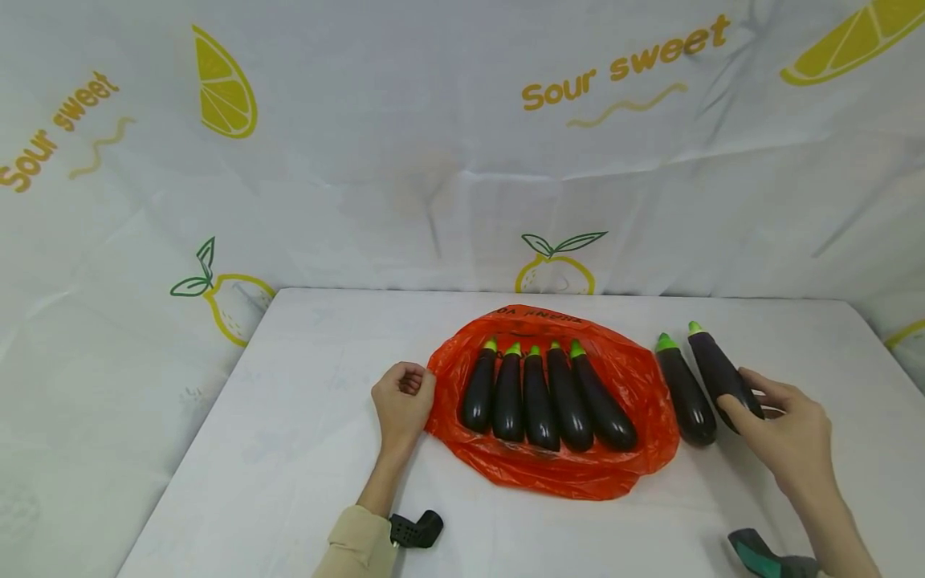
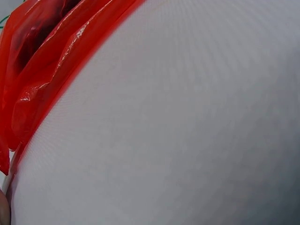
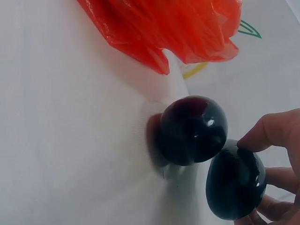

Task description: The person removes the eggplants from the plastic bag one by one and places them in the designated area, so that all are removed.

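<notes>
A red plastic bag lies spread on the table, with several dark eggplants side by side on it, green stem ends toward the back. My left hand, fingers curled, pinches the bag's left edge; in the left wrist view the edge of the red film runs down to a fingertip. My right hand grips one eggplant by its fat end, thumb on one side and fingers on the other. Another eggplant lies right beside it, just off the bag's right edge; the right wrist view shows its round end.
The white table backs onto a pale cloth printed with lemons and lettering. A black device sits by my left wrist, and a black-and-green one by my right wrist.
</notes>
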### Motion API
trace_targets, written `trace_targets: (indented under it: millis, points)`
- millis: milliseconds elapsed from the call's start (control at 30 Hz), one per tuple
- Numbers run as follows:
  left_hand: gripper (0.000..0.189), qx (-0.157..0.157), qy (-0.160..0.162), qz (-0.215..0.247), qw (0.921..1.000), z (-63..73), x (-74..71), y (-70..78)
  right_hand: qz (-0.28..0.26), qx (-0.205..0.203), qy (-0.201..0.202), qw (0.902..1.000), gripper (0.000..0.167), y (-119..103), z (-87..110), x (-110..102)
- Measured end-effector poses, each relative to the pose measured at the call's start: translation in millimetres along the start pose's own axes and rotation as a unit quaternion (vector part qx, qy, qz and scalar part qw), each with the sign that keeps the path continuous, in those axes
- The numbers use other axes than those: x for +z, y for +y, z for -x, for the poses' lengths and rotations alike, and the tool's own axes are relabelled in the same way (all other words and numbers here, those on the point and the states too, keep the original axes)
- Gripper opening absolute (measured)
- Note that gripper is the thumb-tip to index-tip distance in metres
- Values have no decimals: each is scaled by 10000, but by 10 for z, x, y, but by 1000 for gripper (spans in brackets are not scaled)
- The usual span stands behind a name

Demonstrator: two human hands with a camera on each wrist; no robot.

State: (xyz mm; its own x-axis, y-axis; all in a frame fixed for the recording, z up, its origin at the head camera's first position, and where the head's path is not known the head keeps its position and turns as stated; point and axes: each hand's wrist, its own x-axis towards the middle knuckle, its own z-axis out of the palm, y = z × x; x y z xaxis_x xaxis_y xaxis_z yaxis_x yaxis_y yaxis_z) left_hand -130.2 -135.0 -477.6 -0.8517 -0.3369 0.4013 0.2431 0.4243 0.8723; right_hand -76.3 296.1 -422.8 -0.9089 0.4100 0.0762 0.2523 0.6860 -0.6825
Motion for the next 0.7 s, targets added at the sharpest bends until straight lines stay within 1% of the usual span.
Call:
trace_targets:
  millis: [500,700]
  points:
    - [8,-63,-3,19,10000,0,4,12,120,106,-278,9995,58,49,-50,25]
    - [10,-139,15,80,9999,4,3,18,119,33,-297,9995,59,66,-50,40]
